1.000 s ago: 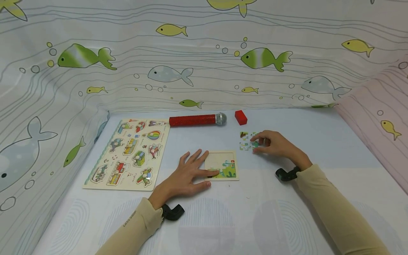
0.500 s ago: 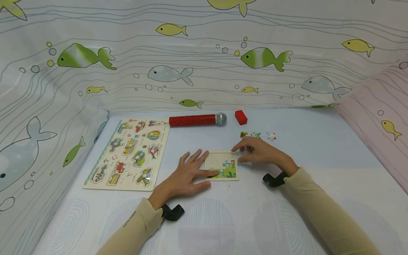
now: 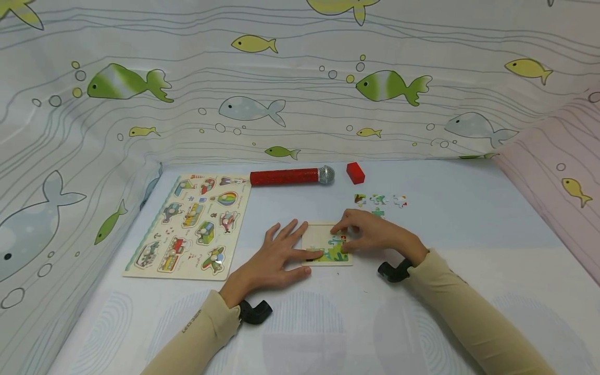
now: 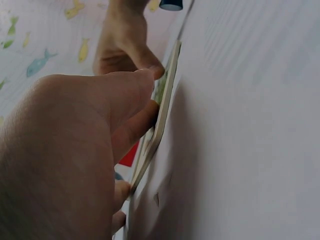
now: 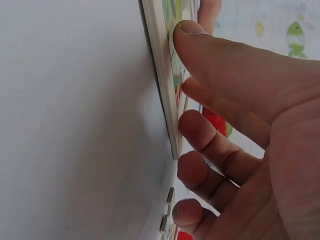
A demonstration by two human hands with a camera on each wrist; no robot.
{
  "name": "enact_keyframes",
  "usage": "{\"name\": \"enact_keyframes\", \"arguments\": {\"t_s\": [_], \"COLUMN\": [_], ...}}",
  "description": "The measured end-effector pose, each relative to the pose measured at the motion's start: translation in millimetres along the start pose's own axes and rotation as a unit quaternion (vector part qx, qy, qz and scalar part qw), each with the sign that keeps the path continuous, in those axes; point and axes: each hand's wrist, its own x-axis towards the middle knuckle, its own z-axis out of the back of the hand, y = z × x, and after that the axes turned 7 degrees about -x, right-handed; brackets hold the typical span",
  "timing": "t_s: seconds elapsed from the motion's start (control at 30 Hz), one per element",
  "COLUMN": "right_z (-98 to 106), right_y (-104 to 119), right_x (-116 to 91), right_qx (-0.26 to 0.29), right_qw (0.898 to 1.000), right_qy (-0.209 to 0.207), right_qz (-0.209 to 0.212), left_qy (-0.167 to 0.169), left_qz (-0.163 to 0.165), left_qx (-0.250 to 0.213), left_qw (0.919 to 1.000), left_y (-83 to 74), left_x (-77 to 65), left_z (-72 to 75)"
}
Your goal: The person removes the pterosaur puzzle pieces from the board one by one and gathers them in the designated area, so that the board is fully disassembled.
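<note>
A puzzle tray [image 3: 319, 235] lies under fingertips of the left hand [image 3: 274, 260], spread wide, and right hand [image 3: 372, 230], thumb and forefinger parted, grip unclear.

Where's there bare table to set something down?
Bare: right of the loose puzzle pieces, past the right hand. Also between the sleeves, nearside of the small puzzle tray, and a narrower strip between tray and red microphone. Crowded: the tray itself, under that hand and the left hand.

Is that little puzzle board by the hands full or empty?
Partly filled. The puzzle board has green pieces along its bottom, but its upper left is bare; loose pieces lie beyond it.
</note>
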Motion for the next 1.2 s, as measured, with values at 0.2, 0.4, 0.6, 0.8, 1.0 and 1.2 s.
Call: {"name": "enact_keyframes", "arguments": {"t_s": [0.2, 0.4, 0.6, 0.8, 1.0, 1.2], "right_z": [-2.4, -3.7, -3.2, -1.8, 1.2, 3.9], "right_y": [0.3, 0.4, 1.1, 1.6, 1.6, 3.3], "right_x": [1.2, 2.1, 2.3, 2.8, 1.2, 0.8], "right_qx": [-0.002, 0.004, 0.009, 0.005, 0.008, 0.001], "right_qw": [1.0, 1.0, 1.0, 1.0, 1.0, 0.999], "right_qy": [0.004, 0.006, 0.01, 0.01, 0.02, 0.028], "right_qz": [-0.001, 0.002, 0.001, 0.011, 0.02, 0.024], "left_qy": [-0.001, 0.0, 0.003, 0.0, -0.002, -0.006], "left_qz": [0.0, 0.002, 0.005, 0.002, -0.003, -0.006], "left_qx": [-0.001, -0.001, 0.0, 0.001, -0.002, -0.002], "left_qw": [1.0, 1.0, 1.0, 1.0, 1.0, 1.0], "left_y": [0.5, 1.0, 0.7, 0.0, -0.4, 0.5], "left_x": [0.5, 0.4, 0.6, 0.1, -0.2, -0.2], "left_z": [-0.9, -0.8, -0.8, -0.1, -0.1, -1.0]}}
